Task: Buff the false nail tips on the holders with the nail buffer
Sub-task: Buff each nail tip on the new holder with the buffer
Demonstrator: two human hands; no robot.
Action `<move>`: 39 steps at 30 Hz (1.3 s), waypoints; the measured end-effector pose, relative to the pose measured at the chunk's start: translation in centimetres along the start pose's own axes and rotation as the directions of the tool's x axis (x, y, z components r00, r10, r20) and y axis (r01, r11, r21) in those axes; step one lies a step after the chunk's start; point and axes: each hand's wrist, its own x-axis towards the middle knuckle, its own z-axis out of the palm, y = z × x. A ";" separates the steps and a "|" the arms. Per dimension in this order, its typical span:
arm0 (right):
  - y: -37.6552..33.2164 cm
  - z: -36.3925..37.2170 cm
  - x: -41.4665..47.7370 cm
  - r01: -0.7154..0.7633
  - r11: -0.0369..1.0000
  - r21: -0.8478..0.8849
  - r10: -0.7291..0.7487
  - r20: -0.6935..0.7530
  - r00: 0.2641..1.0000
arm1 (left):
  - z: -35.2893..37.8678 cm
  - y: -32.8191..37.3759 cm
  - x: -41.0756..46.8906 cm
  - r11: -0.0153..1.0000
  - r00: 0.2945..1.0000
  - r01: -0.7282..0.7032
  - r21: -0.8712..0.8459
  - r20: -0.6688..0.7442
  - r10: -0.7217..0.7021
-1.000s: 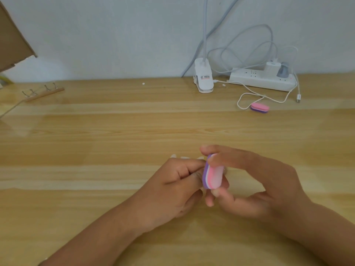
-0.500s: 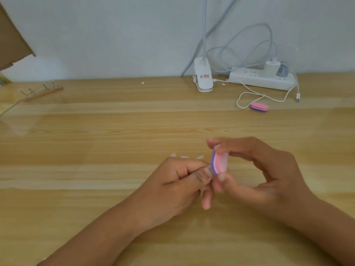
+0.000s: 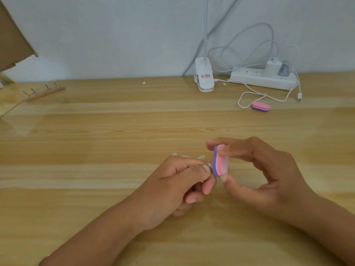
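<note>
My right hand (image 3: 265,175) pinches a small pink, white and purple nail buffer (image 3: 220,161) between forefinger and thumb, holding it upright on edge. The buffer's purple face touches the false nail tip held at my left fingertips. My left hand (image 3: 178,187) is curled round a holder; most of it is hidden. Several pale false nail tips (image 3: 187,156) poke out just above the left knuckles. Both hands hover over the wooden table (image 3: 96,143) near its middle.
A second pink and purple buffer (image 3: 260,106) lies at the back right beside a white cable. A white power strip (image 3: 263,78) and a lamp clamp (image 3: 204,77) stand by the wall. A wooden holder strip with metal stands (image 3: 43,92) lies at the back left, under a cardboard flap (image 3: 13,41).
My right hand has lifted the buffer up and slightly right along the nail tip. The left hand has stayed almost still.
</note>
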 end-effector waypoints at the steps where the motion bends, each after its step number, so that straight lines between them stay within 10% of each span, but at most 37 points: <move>1: -0.1 0.1 0.1 0.021 1.000 -0.015 -0.021 0.001 1.000 | 0.0 0.1 0.0 1.000 1.000 0.010 -0.023 0.000 -0.010; 7: -0.4 -0.3 0.8 -0.049 0.991 -0.122 0.053 0.026 0.998 | 0.1 0.3 0.0 0.998 0.999 0.047 -0.044 -0.011 -0.048; 11: 0.8 0.5 2.0 -0.079 0.960 -0.268 0.172 0.344 0.923 | 0.2 0.5 -0.1 0.993 0.997 0.074 -0.097 -0.015 -0.076; 15: -0.9 -0.4 0.2 0.000 0.985 -0.175 0.002 0.009 1.000 | 0.1 0.5 0.1 0.991 0.997 0.073 -0.115 -0.002 -0.074; 25: -0.2 0.4 1.3 -0.084 0.982 -0.168 0.111 0.158 0.981 | 0.1 0.5 0.0 0.976 0.997 0.071 -0.204 0.028 -0.066; 32: -0.2 -0.6 0.3 -0.040 0.995 -0.097 0.028 -0.121 0.992 | -0.4 0.8 0.1 0.956 0.992 0.098 -0.276 0.105 -0.072; 39: -1.3 0.4 -0.2 0.074 0.995 -0.072 -0.077 -0.042 0.996 | -0.5 0.9 -0.2 0.925 0.974 0.175 -0.338 0.193 -0.114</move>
